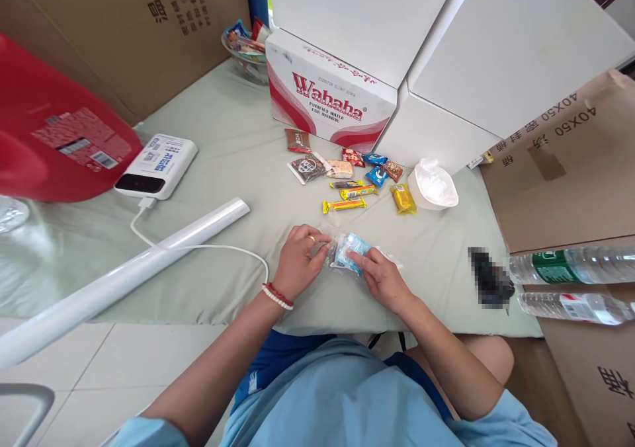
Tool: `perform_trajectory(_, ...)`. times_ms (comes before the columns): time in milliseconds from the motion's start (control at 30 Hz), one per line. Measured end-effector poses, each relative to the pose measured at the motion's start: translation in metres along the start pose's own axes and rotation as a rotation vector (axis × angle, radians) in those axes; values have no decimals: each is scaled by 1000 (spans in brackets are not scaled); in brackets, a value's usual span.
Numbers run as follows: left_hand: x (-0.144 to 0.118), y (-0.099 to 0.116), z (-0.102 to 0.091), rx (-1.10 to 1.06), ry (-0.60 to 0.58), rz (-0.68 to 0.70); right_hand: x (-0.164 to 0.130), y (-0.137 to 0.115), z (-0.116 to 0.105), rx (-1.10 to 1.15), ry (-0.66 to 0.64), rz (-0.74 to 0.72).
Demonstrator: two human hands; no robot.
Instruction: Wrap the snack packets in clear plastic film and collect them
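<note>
A small light-blue packet point(353, 243) lies on the table, with a clear plastic bag point(335, 252) around or under it. My left hand point(301, 256) pinches the bag's left edge between thumb and fingertips. From the right, my right hand point(384, 279) grips the packet's lower right side, its index finger lying across the front. Just beyond are yellow snack bars point(344, 204), a yellow wrapped snack point(403, 198), small blue packets point(377, 175), a dark snack packet point(307, 167) and a brown packet point(297, 140).
A white plastic tub point(432, 186) stands right of the snacks, before white boxes and a Wahaha carton point(330, 96). Left are a white tube point(149, 268), a power bank point(157, 164) with its cable, and a red jug point(59, 129). Plastic bottles point(570, 265) lie at right.
</note>
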State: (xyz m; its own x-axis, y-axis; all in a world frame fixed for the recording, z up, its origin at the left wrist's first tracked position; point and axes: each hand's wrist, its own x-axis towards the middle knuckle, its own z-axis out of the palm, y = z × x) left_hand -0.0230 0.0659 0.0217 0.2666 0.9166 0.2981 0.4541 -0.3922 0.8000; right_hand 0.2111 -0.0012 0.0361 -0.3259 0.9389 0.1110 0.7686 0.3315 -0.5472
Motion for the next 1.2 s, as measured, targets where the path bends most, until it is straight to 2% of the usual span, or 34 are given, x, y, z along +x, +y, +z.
perform_trajectory(167, 8, 21, 8, 211, -161, 206, 8, -5, -10, 283, 71, 153)
perform_trajectory(367, 24, 34, 20, 341, -296, 254, 18, 1, -18, 453, 102, 269)
perform_trajectory(467, 33, 36, 26, 325, -290, 207, 23, 4, -20, 484, 123, 291)
perform_trajectory(600, 38, 39, 36, 303, -286, 126, 26, 4, -23, 418, 152, 226)
perform_trajectory(700, 38, 40, 43, 300, -201, -25, 24, 5, -22, 338, 137, 139)
perform_trajectory(800, 40, 34, 47, 266, -134, -180, 19, 6, -18, 257, 60, 12)
perform_trajectory(867, 44, 25, 46, 191, -206, -230, 16, 7, -15, 197, 16, -40)
perform_trajectory(967, 53, 4, 37, -14, -339, -178, 13, 7, -10, 121, -34, -61)
perform_trajectory(1067, 64, -16, 22, -292, -376, -184, 8, 6, -7, 63, -95, -76)
perform_trajectory(1133, 69, -25, 12, -350, -285, -298, 4, 6, -4, 44, -115, -67)
perform_trajectory(1200, 74, -27, 5, -229, -80, -404, 3, 6, -2, 31, -118, -49)
